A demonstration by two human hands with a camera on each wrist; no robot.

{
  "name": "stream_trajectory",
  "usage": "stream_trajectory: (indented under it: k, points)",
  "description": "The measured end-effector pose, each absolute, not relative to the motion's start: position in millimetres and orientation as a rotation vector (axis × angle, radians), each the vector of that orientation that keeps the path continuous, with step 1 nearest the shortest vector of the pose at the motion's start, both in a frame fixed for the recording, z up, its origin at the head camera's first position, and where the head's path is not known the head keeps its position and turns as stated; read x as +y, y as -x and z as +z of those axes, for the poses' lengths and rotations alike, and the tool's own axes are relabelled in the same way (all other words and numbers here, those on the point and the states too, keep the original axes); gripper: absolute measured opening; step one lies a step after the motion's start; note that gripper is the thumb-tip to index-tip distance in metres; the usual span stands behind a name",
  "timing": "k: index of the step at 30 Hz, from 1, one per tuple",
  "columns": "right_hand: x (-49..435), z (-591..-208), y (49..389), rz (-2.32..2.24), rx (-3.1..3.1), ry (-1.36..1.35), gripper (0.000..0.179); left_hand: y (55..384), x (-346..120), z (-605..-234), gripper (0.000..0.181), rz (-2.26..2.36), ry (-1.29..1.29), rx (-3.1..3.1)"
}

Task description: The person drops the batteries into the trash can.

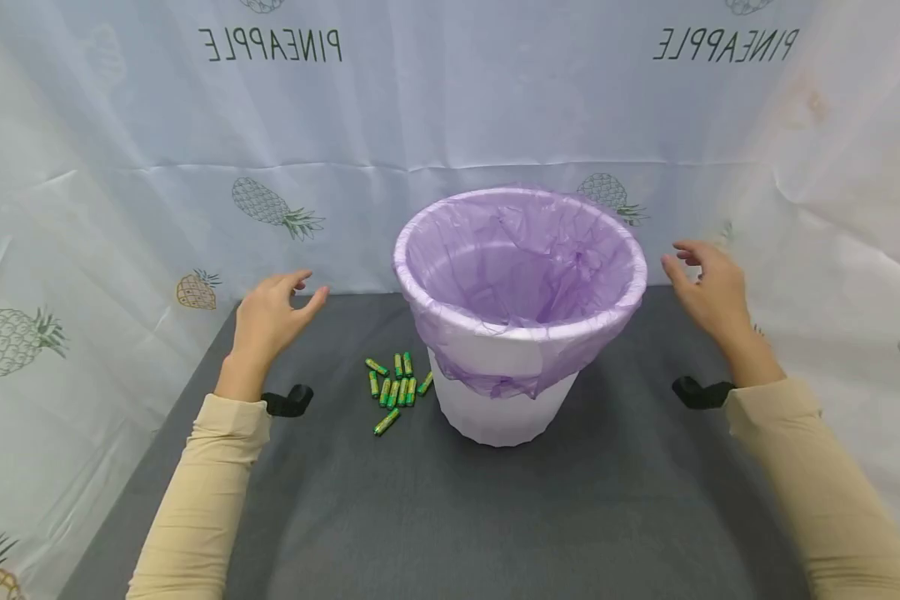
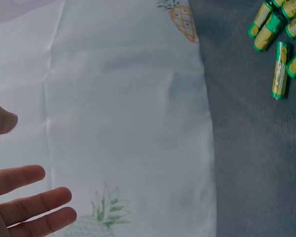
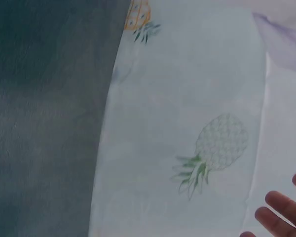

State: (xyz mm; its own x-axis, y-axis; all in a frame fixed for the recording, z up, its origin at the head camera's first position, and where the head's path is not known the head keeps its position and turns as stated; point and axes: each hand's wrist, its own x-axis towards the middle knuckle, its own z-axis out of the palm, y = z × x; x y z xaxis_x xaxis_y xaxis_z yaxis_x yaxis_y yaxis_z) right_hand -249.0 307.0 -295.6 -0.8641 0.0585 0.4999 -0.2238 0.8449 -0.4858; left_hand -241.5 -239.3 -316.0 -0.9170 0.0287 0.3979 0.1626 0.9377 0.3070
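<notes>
A white bin (image 1: pixel 495 417) with a purple plastic bag (image 1: pixel 510 275) lining it and folded over its rim stands on the dark grey table. Several green and yellow batteries (image 1: pixel 393 392) lie in a loose group to the left of the bin; some of these batteries (image 2: pixel 280 70) also show at the top right of the left wrist view. My left hand (image 1: pixel 270 312) hovers left of the batteries, thumb and fingers spread apart and holding nothing. Right of the bin, my right hand (image 1: pixel 708 287) is raised with relaxed fingers and holds nothing.
White curtains (image 1: pixel 450 108) printed with pineapples hang behind the table (image 1: pixel 450 517) and along both sides. Each wrist wears a black strap with a small camera mount, one at the left wrist (image 1: pixel 288 402) and one at the right wrist (image 1: pixel 701 393).
</notes>
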Motion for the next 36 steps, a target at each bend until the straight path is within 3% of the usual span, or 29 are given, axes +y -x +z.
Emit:
stream_trajectory:
  k: [11,17,25,36]
  points:
    - [293,-293,241,0.997,-2.353,-0.196,0.039,228,-231,-330,0.038,-0.740,0.244,-2.594]
    - [279,-291,235,1.440,-2.174,-0.431,0.026,221,-230,-348,0.034,-0.847,0.269,-2.576]
    - [256,-283,224,2.081,-1.860,-0.598,0.027,217,-230,-376,0.031,-1.011,0.285,-2.542]
    - [235,-287,209,2.231,-1.713,-0.801,0.037,216,-224,-399,0.032,-1.175,0.219,-2.537]
